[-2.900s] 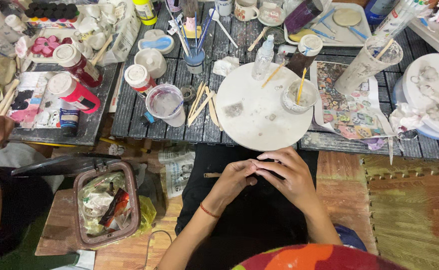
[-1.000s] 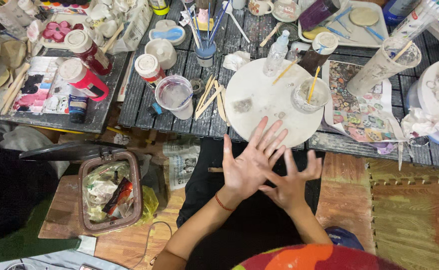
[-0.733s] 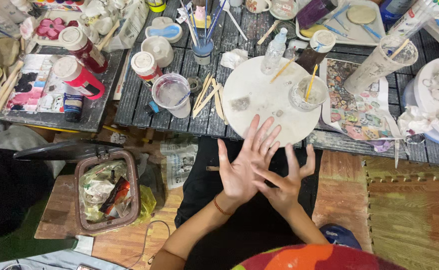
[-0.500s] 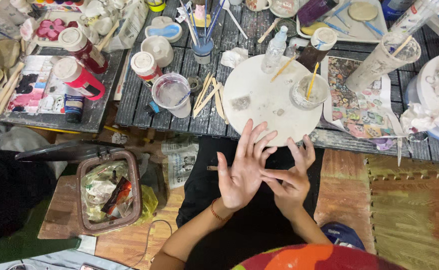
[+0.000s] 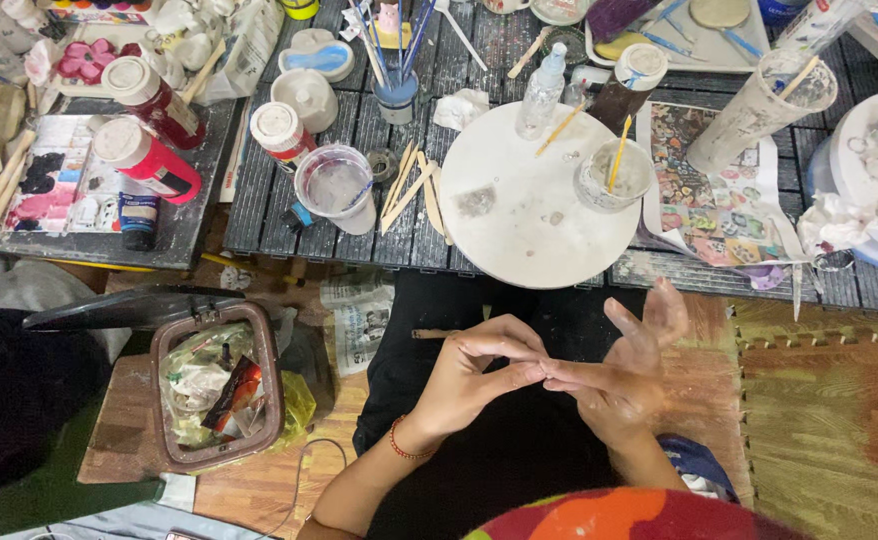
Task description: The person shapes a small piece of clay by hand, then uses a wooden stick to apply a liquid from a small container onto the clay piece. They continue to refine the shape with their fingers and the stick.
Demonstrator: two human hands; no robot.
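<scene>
Wooden stick, thin, light and likely stiff, juts left from the curled left hand, pinched near 1 end over the lap while its fingertips touch the spread right hand, near the table.

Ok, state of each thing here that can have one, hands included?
Left hand: fingers curled, tips on the right hand's fingers; whether it grips the thin stick beside it is unclear.
Right hand: fingers spread, holding nothing.
Bin: lid open, full of scraps.
Red bottles: capped, lying down.
Clear cup: upright, cloudy water.
Round board: flat, smeared.
</scene>
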